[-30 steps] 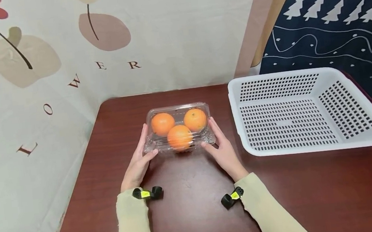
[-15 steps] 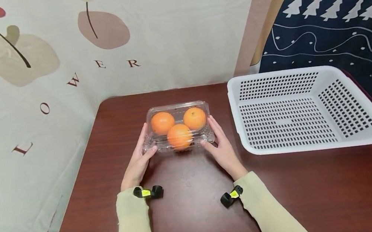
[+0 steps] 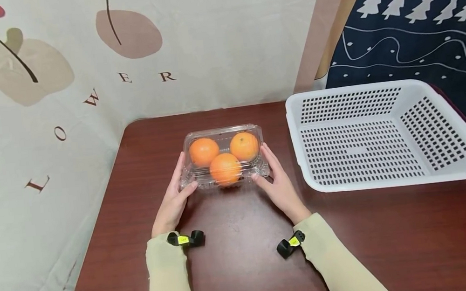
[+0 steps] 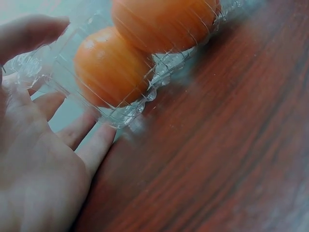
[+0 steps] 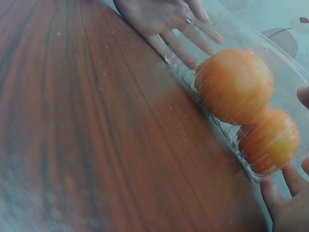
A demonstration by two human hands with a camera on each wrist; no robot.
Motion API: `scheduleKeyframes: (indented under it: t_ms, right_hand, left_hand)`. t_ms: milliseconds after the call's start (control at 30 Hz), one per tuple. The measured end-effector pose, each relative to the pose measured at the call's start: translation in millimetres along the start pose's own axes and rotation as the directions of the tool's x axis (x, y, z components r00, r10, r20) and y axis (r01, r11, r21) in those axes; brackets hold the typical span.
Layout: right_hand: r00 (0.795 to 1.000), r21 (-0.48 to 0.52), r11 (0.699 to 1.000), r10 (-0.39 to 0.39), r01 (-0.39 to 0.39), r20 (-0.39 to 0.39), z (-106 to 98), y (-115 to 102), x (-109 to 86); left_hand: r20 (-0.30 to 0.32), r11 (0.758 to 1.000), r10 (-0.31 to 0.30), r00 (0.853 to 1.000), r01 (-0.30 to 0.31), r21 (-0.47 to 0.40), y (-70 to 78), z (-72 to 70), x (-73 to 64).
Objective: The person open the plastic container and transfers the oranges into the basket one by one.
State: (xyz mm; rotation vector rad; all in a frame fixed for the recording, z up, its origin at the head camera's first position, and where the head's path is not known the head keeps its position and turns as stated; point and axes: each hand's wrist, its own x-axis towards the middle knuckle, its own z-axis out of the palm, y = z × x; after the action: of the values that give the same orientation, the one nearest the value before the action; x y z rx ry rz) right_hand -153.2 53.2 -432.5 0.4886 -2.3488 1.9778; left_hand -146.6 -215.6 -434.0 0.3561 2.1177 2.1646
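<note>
A clear plastic clamshell box [image 3: 200, 178] with three oranges inside rests on the dark red-brown table, toward its back. Two oranges, the left one [image 3: 204, 152] and the right one [image 3: 244, 146], lie behind; the third orange [image 3: 225, 169] is in front. My left hand [image 3: 172, 205] holds the box's left end, thumb at the front corner and fingers along the side. At the opposite end my right hand [image 3: 282, 190] grips it the same way. In the left wrist view, the left fingertips [image 4: 104, 133] reach the box's lower edge, close to the tabletop.
To the right of the box stands a large white perforated plastic basket [image 3: 392, 180] with nothing in it. Behind the table [image 3: 236, 267] hangs a pale cloth [image 3: 223, 48] with flower prints, and a navy cloth [image 3: 400, 45] with white trees at the right.
The head view tilts slightly, so the scene sits a little higher or lower in it. Both hands and the box with the oranges stay in place.
</note>
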Motion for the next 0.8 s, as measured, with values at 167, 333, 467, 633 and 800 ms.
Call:
scheduleKeyframes:
  t_ms: [167,333,467,633,800]
  right_hand:
    - [1.0,-0.014,1.0,-0.001,0.001,-0.001,0.1,-0.2,0.0]
    - [1.0,-0.013,1.0,-0.002,0.002,-0.002,-0.1,-0.2,-0.3]
    - [1.0,0.0,1.0,0.002,-0.002,0.001,-0.1,-0.9,0.1]
    - [1.0,0.008,1.0,0.005,-0.005,-0.003,-0.3,-1.5,0.5]
    - [1.0,0.001,1.0,0.01,-0.01,-0.01,-1.1,-1.7,0.3]
  left_hand:
    - [0.0,1.0,-0.001,1.0,0.001,-0.012,0.0,0.5,-0.7]
    - [-0.005,1.0,0.001,1.0,-0.001,-0.014,0.8,1.0,-0.8]
    - [-0.011,1.0,-0.001,1.0,0.0,-0.02,1.5,0.8,-0.4]
    - [-0.003,0.999,0.004,1.0,-0.004,-0.043,1.6,0.0,0.7]
    - [0.002,0.999,0.008,1.0,-0.008,-0.047,1.1,0.5,0.9]
